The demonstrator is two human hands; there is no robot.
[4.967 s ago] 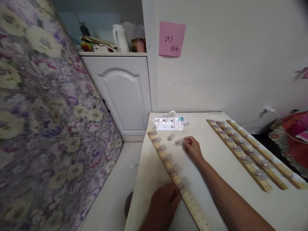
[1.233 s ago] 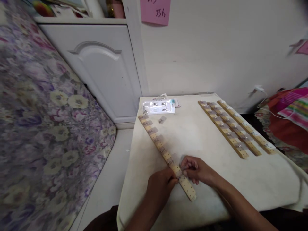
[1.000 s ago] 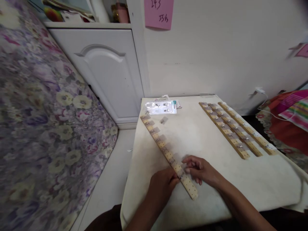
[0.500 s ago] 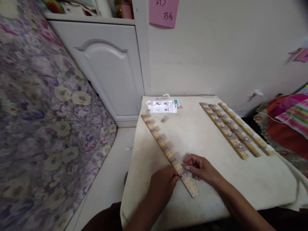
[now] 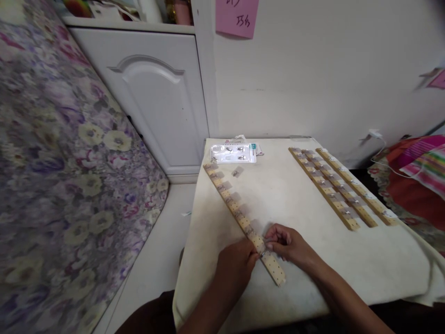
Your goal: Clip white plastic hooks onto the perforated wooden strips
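Observation:
A long pale wooden strip (image 5: 274, 270) with small holes lies slantwise on the cloth-covered table. Clear plastic squares with metal hooks (image 5: 239, 213) sit along it, overhanging its right side. My left hand (image 5: 236, 264) is closed at the strip's left edge, its fingertips gripping near the lower end. From the right, my right hand (image 5: 287, 241) pinches a clear hook square that lies across the strip there; my fingers partly hide it. A metal hook (image 5: 263, 253) shows between the two hands. One loose clear square with a hook (image 5: 237, 172) lies near the strip's far end.
A clear blister pack (image 5: 231, 153) holding several hooks lies at the table's (image 5: 278, 185) back left. Three wooden strips (image 5: 330, 195) with hooks lie side by side on the right. A white cabinet (image 5: 149, 106) and floral curtain (image 5: 79, 195) stand to the left, the wall behind.
My right hand's fingertips have closed slightly toward the strip and the clear square. My left hand and the strip stay nearly in place.

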